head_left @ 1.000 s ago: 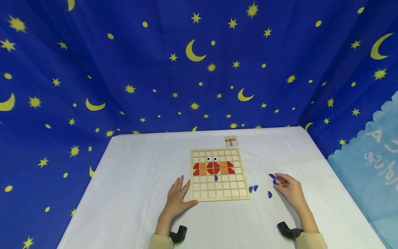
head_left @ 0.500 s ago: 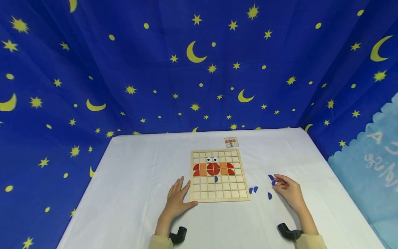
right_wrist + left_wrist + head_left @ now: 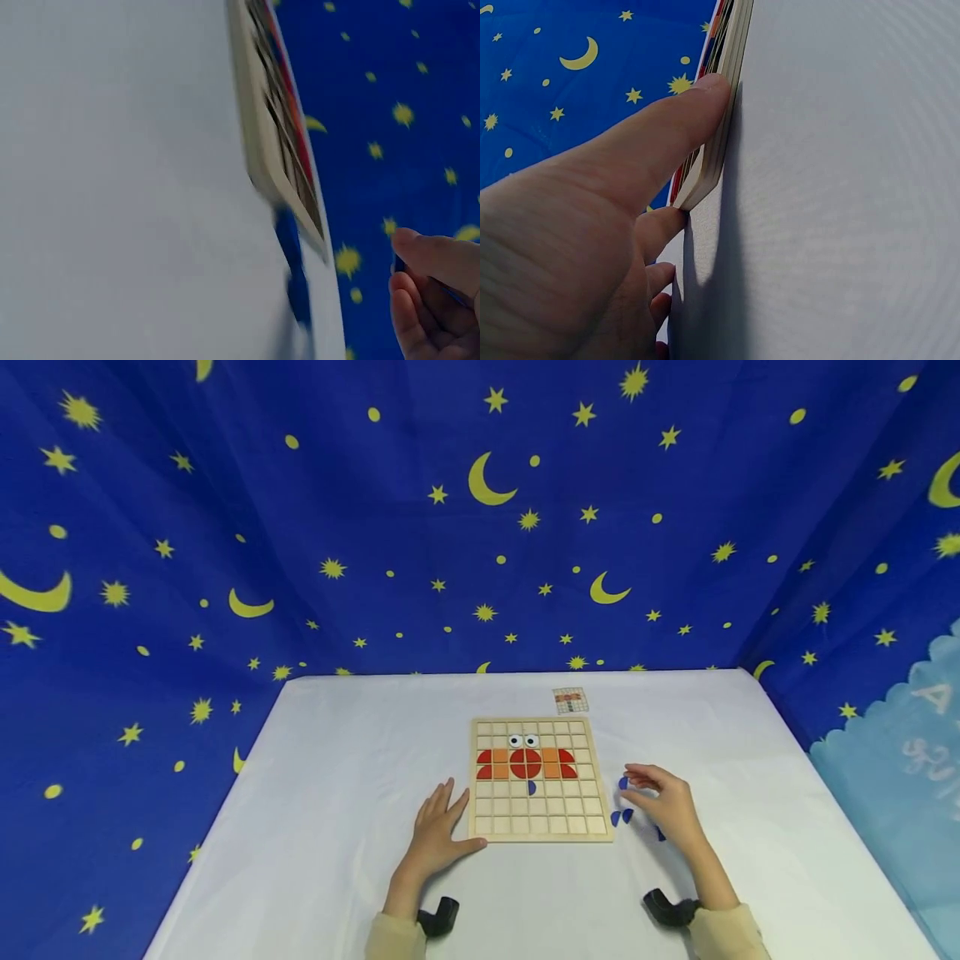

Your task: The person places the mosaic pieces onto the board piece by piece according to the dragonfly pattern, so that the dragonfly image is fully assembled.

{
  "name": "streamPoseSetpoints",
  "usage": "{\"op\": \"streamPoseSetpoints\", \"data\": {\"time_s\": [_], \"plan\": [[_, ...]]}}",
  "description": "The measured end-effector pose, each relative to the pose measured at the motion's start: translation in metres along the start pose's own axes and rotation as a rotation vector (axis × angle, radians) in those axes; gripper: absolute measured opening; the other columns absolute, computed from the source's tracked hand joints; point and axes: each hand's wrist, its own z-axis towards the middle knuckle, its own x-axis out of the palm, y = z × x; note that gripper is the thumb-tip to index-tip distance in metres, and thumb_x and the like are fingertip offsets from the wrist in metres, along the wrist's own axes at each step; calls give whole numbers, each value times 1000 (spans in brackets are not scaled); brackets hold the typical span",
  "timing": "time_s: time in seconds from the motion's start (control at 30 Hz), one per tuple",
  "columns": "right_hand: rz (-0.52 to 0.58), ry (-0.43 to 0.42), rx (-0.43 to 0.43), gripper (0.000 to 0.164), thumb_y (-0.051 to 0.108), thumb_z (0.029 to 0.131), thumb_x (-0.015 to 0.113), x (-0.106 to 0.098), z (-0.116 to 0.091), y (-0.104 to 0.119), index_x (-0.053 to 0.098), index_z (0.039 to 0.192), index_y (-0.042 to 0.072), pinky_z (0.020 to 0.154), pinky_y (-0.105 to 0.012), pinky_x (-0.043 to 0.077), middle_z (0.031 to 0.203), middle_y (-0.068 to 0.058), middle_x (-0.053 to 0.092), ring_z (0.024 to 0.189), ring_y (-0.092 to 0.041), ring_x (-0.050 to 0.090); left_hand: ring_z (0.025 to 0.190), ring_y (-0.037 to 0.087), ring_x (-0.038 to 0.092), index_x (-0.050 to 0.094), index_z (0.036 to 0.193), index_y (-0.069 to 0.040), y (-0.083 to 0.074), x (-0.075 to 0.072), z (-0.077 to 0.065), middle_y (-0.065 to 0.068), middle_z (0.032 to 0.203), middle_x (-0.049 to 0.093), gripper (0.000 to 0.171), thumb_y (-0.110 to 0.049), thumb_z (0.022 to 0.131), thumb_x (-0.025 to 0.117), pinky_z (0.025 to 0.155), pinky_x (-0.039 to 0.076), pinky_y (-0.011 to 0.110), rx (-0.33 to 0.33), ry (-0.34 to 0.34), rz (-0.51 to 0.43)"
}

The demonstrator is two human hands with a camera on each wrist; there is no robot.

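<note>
A square wooden grid board (image 3: 540,837) lies on the table, with red, orange and eye pieces set in its cells. Below the red circle in the grid sits one blue half-circle piece (image 3: 532,787). My right hand (image 3: 667,806), just right of the board, pinches another blue half-circle (image 3: 623,783) between thumb and fingers, held up off the cloth in the right wrist view. Fingers spread, my left hand (image 3: 435,839) rests at the board's lower left corner. In the left wrist view its thumb (image 3: 705,97) lies against the board's near edge.
Two loose blue half-circles (image 3: 622,817) lie close to the board's lower right corner. Another blue piece (image 3: 661,834) is partly hidden by the right hand. Behind the board lies a small pattern card (image 3: 572,700). A starry blue curtain (image 3: 405,527) surrounds the white table (image 3: 360,735).
My right hand has moved left toward the board, carrying a blue half-circle. The left hand stays at the board's corner. The head view has shifted slightly.
</note>
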Motion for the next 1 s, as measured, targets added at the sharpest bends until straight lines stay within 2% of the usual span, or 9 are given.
{"op": "streamPoseSetpoints", "data": {"time_s": [0.17,0.33,0.47,0.57,0.63,0.73,0.83,1.0], "plan": [[121,75,2,39,-2,73,78,30,4,10,66,110,-7,74,-21,56,94,-18,71,81,-11,66,147,41,11,39,144,-5,0,3,-2,21,158,17,89,-41,73,77,117,8,59,-7,4,5],[188,172,47,38,1,76,76,60,7,25,66,112,-4,75,-21,57,98,-16,70,85,-19,67,147,41,11,39,144,-4,0,3,-3,21,158,17,89,-41,73,77,117,8,60,-11,14,9],[212,208,21,39,2,75,76,81,14,36,66,113,-3,78,-23,57,103,-17,70,91,-25,68,147,41,10,38,144,-3,-2,1,-1,22,158,17,89,-41,74,76,117,8,59,5,10,8],[198,214,-41,39,2,74,76,96,19,40,67,112,-1,80,-25,57,104,-14,71,94,-25,68,147,41,10,38,144,-3,-3,-1,2,21,158,17,88,-41,74,76,118,8,59,9,5,10],[169,212,-98,38,2,73,77,105,22,42,68,111,-1,79,-23,56,102,-12,72,92,-22,68,147,42,11,38,144,-3,-4,-2,2,22,158,18,88,-40,74,77,117,8,59,11,3,13],[135,206,-137,36,2,72,78,115,24,44,70,107,0,76,-22,55,99,-8,72,90,-17,66,146,42,11,39,144,-3,-4,-3,1,23,157,18,87,-40,74,76,117,8,60,9,7,15],[98,211,-142,33,3,72,79,121,26,45,71,104,3,76,-27,54,98,-7,72,89,-18,64,146,43,11,38,144,-3,-4,-3,1,23,157,17,87,-40,75,76,117,8,60,13,9,20],[41,254,-104,32,6,73,80,122,29,50,72,103,8,84,-37,53,101,-4,73,95,-22,65,146,43,11,38,144,-3,-3,-2,1,23,157,18,87,-40,75,76,117,9,60,17,4,32]]}}
